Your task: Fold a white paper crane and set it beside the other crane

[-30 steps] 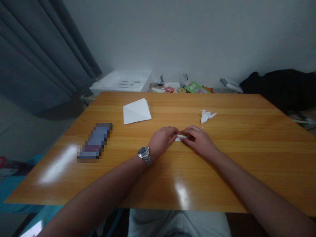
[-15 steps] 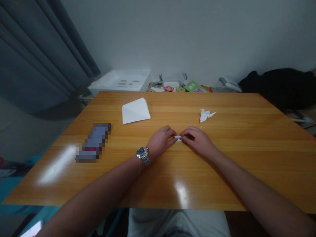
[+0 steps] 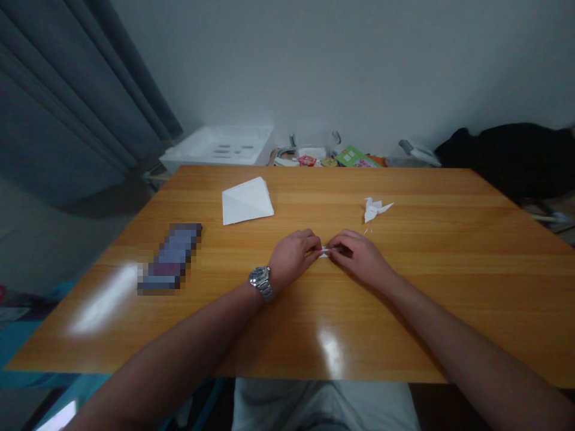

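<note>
A small folded piece of white paper lies low over the middle of the table, mostly covered by fingers. My left hand, with a metal watch on its wrist, pinches the left end of it. On the opposite side, my right hand grips the right end between thumb and fingers. The two hands' fingertips are close together. Beyond my right hand stands a folded white paper crane, with a few tiny paper scraps just in front of it.
White paper sheets lie stacked toward the back left of the wooden table. A blurred-out phone-like object rests at the left. Behind the table are a white foam tray, a green packet and a black cloth.
Both hands keep hold of the folded paper and have barely moved. My fingertips have drawn slightly closer, and less of the paper shows between them.
</note>
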Motion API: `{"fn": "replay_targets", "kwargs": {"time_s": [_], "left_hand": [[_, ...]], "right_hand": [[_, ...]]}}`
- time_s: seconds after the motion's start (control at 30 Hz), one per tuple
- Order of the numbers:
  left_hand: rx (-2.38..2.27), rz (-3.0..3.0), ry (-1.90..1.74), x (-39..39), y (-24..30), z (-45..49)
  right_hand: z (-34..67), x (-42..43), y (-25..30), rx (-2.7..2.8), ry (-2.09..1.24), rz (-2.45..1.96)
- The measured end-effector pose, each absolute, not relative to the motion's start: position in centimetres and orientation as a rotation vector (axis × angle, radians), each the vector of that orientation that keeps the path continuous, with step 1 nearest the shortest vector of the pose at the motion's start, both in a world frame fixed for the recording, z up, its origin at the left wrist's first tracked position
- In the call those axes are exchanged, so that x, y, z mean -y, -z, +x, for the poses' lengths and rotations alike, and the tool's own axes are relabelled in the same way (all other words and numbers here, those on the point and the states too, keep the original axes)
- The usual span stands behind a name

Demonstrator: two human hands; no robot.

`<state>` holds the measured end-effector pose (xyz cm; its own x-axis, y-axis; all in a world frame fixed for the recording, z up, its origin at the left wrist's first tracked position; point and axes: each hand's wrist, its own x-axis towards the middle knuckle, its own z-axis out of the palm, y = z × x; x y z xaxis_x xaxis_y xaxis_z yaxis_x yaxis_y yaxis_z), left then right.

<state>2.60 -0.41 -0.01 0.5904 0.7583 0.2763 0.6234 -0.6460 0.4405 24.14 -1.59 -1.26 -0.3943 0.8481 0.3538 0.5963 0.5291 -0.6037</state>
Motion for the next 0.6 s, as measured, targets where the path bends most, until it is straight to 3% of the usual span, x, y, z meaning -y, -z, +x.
{"fn": "replay_targets", "kwargs": {"time_s": [0.6], "left_hand": [[-1.147, 2.703, -0.502, -0.02, -0.42, 2.55]], "right_hand": [[24.86, 1.51, 0.92, 2.129, -0.539, -1.200]]}}
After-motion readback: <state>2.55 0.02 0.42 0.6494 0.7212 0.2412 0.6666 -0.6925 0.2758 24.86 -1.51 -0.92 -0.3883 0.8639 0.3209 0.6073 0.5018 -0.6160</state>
